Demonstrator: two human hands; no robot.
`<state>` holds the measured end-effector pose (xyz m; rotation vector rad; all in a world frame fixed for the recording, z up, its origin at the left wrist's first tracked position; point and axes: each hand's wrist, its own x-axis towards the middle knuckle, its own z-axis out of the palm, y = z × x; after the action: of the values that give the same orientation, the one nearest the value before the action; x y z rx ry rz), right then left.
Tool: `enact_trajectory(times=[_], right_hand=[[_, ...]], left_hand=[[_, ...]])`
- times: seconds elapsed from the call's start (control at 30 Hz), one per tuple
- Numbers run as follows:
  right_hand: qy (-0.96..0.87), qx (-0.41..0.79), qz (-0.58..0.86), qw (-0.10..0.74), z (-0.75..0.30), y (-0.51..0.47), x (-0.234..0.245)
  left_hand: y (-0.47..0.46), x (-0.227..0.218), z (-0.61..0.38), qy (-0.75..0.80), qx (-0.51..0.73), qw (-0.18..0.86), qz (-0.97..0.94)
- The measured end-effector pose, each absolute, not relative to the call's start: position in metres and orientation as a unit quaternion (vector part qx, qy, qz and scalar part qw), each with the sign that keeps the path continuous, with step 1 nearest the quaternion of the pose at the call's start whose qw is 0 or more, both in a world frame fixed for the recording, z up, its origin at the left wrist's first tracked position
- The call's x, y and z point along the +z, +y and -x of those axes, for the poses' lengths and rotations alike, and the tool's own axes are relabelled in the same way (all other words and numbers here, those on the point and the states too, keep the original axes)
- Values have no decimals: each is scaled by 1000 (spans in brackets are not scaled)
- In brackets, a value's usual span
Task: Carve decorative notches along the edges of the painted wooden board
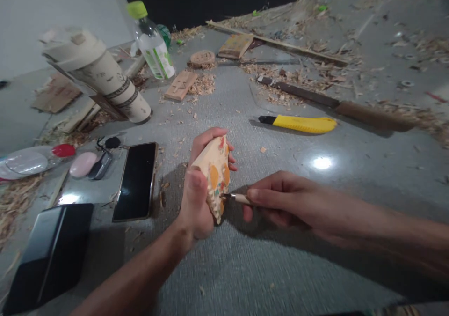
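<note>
A pale carved wooden piece (pixel 206 154), wedge-shaped like a pizza slice, rests in my left hand (pixel 196 199). Orange round patches and small red and teal marks colour its bumpy face. My left fingers wrap around its far side, and the thumb presses the near edge. From the right, my right hand (pixel 284 196) pinches what looks like a thin paintbrush (pixel 242 198) with a light handle and a metal collar. Its dark tip touches or nearly touches the coloured face, near the lower point. The ends of some right fingers are hidden.
A yellow utility knife (pixel 303 123) and a long file (pixel 308 96) lie beyond my right hand. Left are a phone (pixel 136 182), a dark folded device (pixel 49 255) and a tumbler (pixel 101 75). A bottle (pixel 152 49), carved blocks (pixel 181 84) and wood shavings lie farther back.
</note>
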<state>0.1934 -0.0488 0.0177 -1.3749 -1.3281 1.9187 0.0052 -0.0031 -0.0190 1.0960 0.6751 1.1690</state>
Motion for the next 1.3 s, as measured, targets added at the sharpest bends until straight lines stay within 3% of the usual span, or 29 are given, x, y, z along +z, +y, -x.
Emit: enact_trajectory(times=[0.2, 0.4, 1.3], right_hand=[[-726, 444, 466, 242, -196, -57, 28], [-776, 299, 493, 254, -198, -56, 25], [-841, 154, 477, 204, -197, -59, 21]], left_hand=[[2, -9, -13, 279, 549, 666, -420], [6, -10, -9, 293, 540, 684, -393], [0, -11, -12, 294, 493, 712, -404]])
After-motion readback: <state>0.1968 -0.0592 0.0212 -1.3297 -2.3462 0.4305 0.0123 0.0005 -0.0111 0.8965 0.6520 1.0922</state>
